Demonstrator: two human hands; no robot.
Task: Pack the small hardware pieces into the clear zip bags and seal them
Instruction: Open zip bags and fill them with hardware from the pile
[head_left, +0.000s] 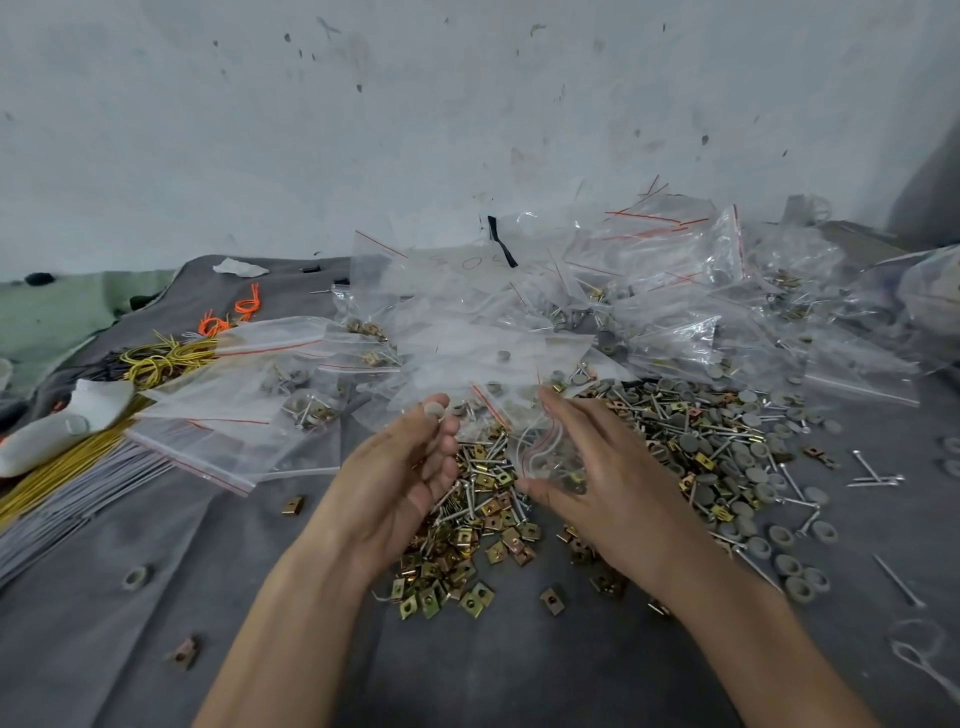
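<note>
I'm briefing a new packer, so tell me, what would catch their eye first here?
First, the big heap of clear zip bags against the wall, centre and right. Below it loose hardware, brass clips, screws and grey caps, spreads over the grey cloth, with the left hand and right hand above it, the right seemingly holding a small bag. At far left lie yellow wire loops.

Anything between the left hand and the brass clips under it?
Nothing visible: the left hand hovers directly over the brass clips. The right hand differs: a small clear bag sits between its fingers and the pile.
</note>
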